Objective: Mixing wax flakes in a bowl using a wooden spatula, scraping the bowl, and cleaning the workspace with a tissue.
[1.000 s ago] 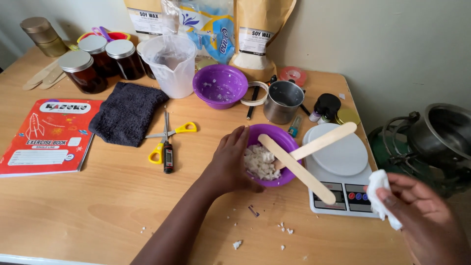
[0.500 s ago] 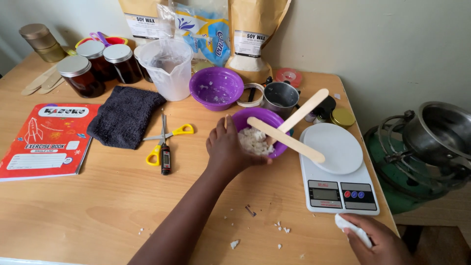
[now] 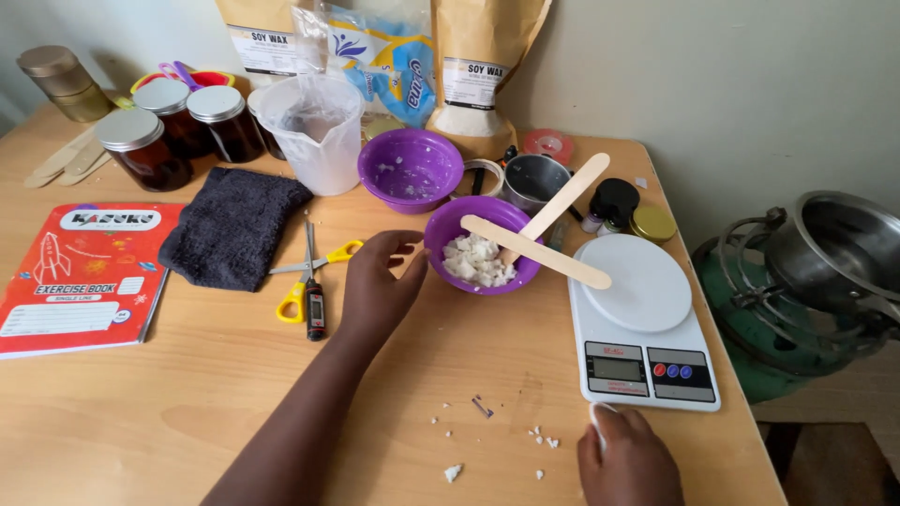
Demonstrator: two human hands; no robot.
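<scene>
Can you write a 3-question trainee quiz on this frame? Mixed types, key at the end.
1. True or false: the left hand touches the purple bowl of white chunks.
2. Multiple choice: what lies across that bowl's rim? A) scissors B) two wooden sticks C) a spoon
3. Short answer: what is the right hand holding, and what device is just above it in the picture?

Key
1. True; the fingers rest against the bowl's left side.
2. B
3. Something small and white, too hidden to identify; the white kitchen scale.
</scene>
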